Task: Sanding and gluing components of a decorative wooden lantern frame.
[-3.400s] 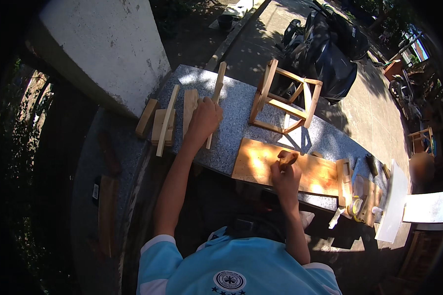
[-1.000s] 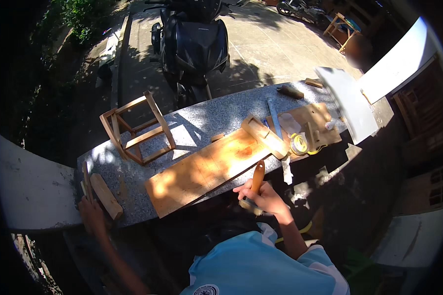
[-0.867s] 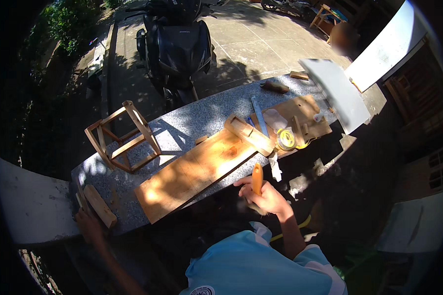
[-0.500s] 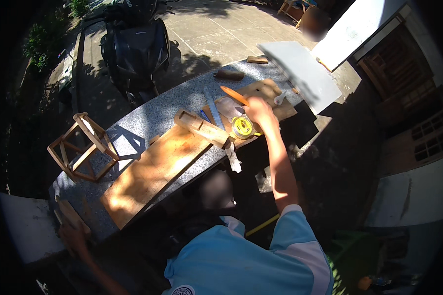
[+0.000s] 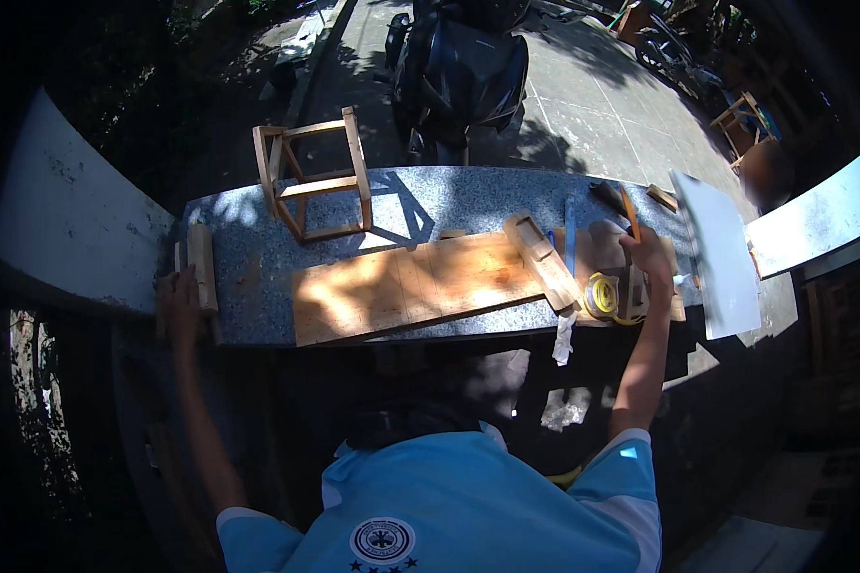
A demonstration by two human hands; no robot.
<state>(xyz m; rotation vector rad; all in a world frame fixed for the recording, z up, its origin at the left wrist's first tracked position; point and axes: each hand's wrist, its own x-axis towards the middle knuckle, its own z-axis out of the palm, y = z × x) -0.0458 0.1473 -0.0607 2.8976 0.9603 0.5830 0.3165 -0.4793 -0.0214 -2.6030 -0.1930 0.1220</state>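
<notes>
A long, orange-handled brush is held by the right hand, maybe to be put down; loosening is needed next. Grip by the left hand can't be told.

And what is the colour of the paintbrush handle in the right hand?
The paintbrush handle is orange; it shows best in the head view.

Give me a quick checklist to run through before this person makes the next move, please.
1. Right hand holding the orange handle: ok.
2. What the handle's lower end touches: cannot tell, the view is unclear.
3. Left hand gripping the wood pieces firmly: cannot tell, it is shaded.
4. Wooden frame resting on the tabletop: ok.
5. Long board uncovered: not ok, a wooden block lies across its right end.
</notes>
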